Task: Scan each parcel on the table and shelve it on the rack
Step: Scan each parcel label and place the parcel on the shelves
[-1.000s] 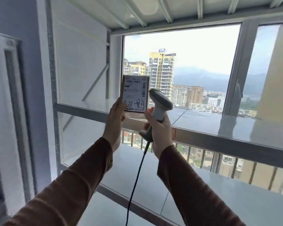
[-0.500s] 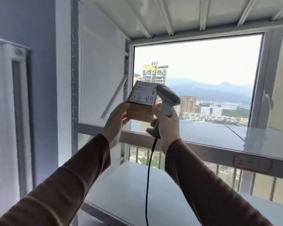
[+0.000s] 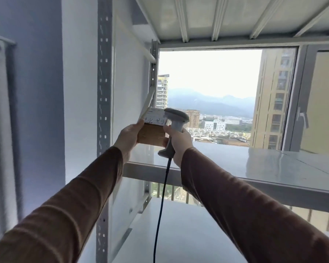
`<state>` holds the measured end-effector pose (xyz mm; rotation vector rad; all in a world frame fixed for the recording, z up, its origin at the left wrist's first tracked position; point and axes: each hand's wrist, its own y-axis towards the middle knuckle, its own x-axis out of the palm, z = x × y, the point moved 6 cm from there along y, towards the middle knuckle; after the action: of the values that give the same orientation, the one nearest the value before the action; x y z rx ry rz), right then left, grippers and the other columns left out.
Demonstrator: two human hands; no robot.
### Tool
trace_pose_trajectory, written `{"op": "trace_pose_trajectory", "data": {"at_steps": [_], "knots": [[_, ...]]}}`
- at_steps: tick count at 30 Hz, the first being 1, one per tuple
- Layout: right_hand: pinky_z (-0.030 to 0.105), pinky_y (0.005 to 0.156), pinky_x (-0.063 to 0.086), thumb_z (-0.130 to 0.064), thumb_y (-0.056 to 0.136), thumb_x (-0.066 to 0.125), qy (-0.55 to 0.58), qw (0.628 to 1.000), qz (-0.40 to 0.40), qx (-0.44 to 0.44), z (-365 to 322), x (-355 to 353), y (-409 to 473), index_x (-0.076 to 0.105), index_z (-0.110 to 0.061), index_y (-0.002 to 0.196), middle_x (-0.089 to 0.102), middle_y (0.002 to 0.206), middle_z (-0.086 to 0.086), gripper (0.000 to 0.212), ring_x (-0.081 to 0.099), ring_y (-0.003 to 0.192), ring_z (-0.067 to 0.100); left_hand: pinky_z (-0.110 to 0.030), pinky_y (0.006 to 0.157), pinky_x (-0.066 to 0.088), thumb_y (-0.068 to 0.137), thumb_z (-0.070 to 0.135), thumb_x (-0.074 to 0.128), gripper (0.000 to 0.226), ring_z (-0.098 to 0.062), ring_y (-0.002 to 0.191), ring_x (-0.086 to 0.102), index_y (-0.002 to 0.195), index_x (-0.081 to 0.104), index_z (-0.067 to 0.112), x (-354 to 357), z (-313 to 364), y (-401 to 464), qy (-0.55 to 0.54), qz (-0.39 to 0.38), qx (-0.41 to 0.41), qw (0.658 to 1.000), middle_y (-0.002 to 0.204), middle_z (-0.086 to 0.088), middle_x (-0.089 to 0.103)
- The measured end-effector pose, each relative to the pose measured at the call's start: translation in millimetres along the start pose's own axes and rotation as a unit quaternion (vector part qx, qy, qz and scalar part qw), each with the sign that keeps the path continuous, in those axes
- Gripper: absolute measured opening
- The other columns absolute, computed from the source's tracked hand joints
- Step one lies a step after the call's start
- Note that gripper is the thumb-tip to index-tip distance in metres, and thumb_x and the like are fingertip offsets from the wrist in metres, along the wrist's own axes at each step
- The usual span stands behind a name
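Note:
A small brown cardboard parcel (image 3: 152, 134) with a white label on top is held over the left end of the rack's upper shelf (image 3: 254, 164). My left hand (image 3: 127, 137) grips its left side. My right hand (image 3: 179, 142) grips the handle of a grey barcode scanner (image 3: 176, 118), whose head sits at the parcel's right top edge. The right hand's fingers also touch the parcel's right side. Whether the parcel rests on the shelf or hangs just above it is hidden by the hands.
The scanner's black cable (image 3: 160, 205) hangs down in front of the lower shelf (image 3: 179, 234). The rack's perforated upright (image 3: 103, 111) stands at the left, another shelf (image 3: 217, 16) overhead. A window (image 3: 213, 92) lies behind the rack.
The parcel has tilted from label facing me to label facing up and moved forward over the upper shelf. Both hands went with it, and the view swung up and left.

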<state>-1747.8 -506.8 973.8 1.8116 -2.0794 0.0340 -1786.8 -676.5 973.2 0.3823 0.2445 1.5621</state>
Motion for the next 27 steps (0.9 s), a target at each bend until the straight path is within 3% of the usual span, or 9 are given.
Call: {"op": "trace_pose_trajectory", "data": {"at_steps": [4, 8, 12, 19, 24, 27], "knots": [[0.029, 0.045, 0.052, -0.018, 0.094, 0.075, -0.026, 0.999, 0.030, 0.010, 4, 8, 35, 0.060, -0.014, 0.098, 0.059, 0.077, 0.004, 0.016, 0.055, 0.054, 0.016, -0.025, 0.076, 0.051, 0.105, 0.049, 0.054, 0.040, -0.015, 0.094, 0.067, 0.121, 0.066, 0.014, -1, -15, 35, -0.015, -0.008, -0.026, 1.000, 0.104, -0.001, 0.072], [0.037, 0.058, 0.055, -0.018, 0.094, 0.075, -0.040, 0.997, 0.051, 0.053, 11, 11, 63, 0.061, -0.008, 0.097, 0.058, 0.067, 0.006, 0.017, 0.057, 0.052, 0.017, -0.034, 0.098, 0.054, 0.102, 0.052, 0.058, 0.050, -0.023, 0.104, 0.068, 0.126, 0.064, 0.008, -3, -42, 70, -0.016, -0.015, -0.058, 0.998, 0.115, -0.010, 0.073], [0.027, 0.046, 0.050, -0.016, 0.095, 0.075, -0.028, 0.994, 0.056, 0.093, 25, 10, 75, 0.063, -0.002, 0.097, 0.057, 0.067, 0.009, 0.018, 0.055, 0.052, 0.017, -0.044, 0.109, 0.052, 0.096, 0.056, 0.065, 0.061, -0.031, 0.113, 0.068, 0.127, 0.064, 0.003, -5, -64, 90, -0.003, -0.005, -0.083, 0.997, 0.121, -0.016, 0.072], [0.024, 0.041, 0.053, -0.014, 0.096, 0.073, -0.027, 0.991, 0.043, 0.124, 37, 7, 75, 0.060, -0.003, 0.095, 0.059, 0.077, 0.011, 0.017, 0.058, 0.063, 0.018, -0.048, 0.105, 0.055, 0.091, 0.062, 0.066, 0.067, -0.033, 0.109, 0.070, 0.122, 0.066, 0.001, -9, -87, 100, 0.023, -0.014, -0.126, 0.992, 0.117, -0.015, 0.072], [0.026, 0.044, 0.056, -0.014, 0.096, 0.073, -0.013, 0.992, 0.042, 0.116, 37, 8, 71, 0.059, -0.003, 0.093, 0.059, 0.077, 0.012, 0.018, 0.060, 0.064, 0.019, -0.047, 0.107, 0.054, 0.088, 0.066, 0.064, 0.078, -0.033, 0.113, 0.069, 0.127, 0.063, -0.002, -11, -87, 104, 0.054, -0.005, -0.117, 0.992, 0.121, -0.015, 0.071], [0.030, 0.057, 0.059, -0.015, 0.096, 0.073, -0.005, 0.994, 0.043, 0.100, 32, 5, 63, 0.059, -0.005, 0.090, 0.058, 0.077, 0.011, 0.019, 0.059, 0.064, 0.019, -0.041, 0.113, 0.044, 0.093, 0.064, 0.061, 0.080, -0.032, 0.124, 0.059, 0.134, 0.057, -0.003, -15, -69, 92, 0.120, 0.031, -0.063, 0.990, 0.128, -0.009, 0.064]]}}
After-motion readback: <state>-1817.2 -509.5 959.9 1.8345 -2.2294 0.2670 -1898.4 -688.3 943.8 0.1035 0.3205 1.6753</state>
